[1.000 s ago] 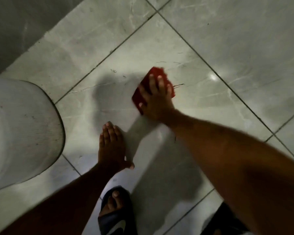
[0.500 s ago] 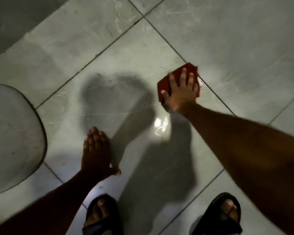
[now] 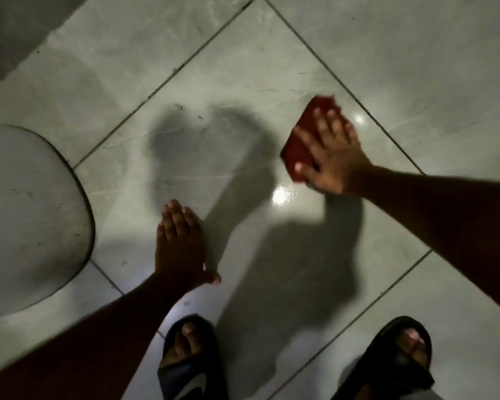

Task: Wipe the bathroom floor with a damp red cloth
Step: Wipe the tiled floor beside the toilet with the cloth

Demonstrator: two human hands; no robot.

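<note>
A folded red cloth lies flat on the grey tiled floor at the right of the middle tile. My right hand presses down on it with fingers spread, covering its near right part. My left hand rests flat on the same tile lower down, fingers together, holding nothing. The floor near the cloth shines wet, with a bright glare spot just below the right hand.
A white rounded toilet base stands at the left edge. A darker wall runs along the top left corner. My two feet in dark slippers, left and right, stand at the bottom. Small specks lie near the tile's upper middle.
My right hand slid the red cloth to the right across the tile, then a little back toward me. The left hand stayed planted. The view shifted, bringing both slippers into sight.
</note>
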